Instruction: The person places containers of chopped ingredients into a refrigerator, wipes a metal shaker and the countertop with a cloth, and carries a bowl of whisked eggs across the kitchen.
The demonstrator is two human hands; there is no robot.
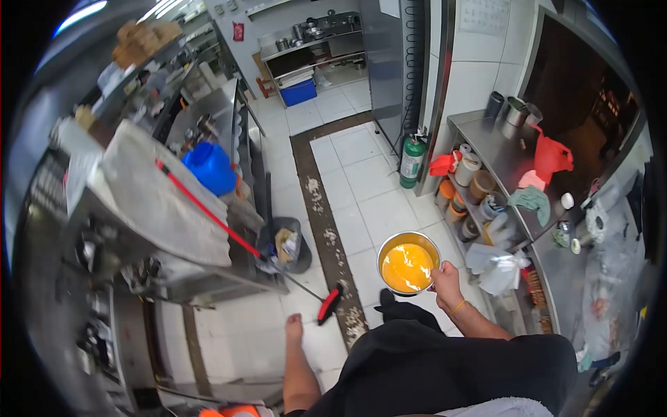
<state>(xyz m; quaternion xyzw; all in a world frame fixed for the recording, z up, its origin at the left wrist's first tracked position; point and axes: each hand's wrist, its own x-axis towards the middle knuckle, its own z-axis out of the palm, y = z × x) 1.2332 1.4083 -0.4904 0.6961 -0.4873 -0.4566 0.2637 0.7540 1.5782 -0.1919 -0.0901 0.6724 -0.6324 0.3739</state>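
Note:
My right hand is closed on the side of a round metal pot, apparently at its handle, which the fingers cover. Inside the pot, a glossy orange-yellow liquid reflects the light. The pot is held above the white tiled floor, in front of my dark clothing. A yellow band circles my right wrist. My left hand hangs low at my left side, apart from the red and black broom head. Its fingers are foreshortened, and nothing shows in it.
A red-handled stick leans by a grey bin on the left. Ahead, a dark drain strip crosses the floor. A green cylinder stands beside the right-hand steel counter, which bears red plastic bags, a green cloth and metal containers.

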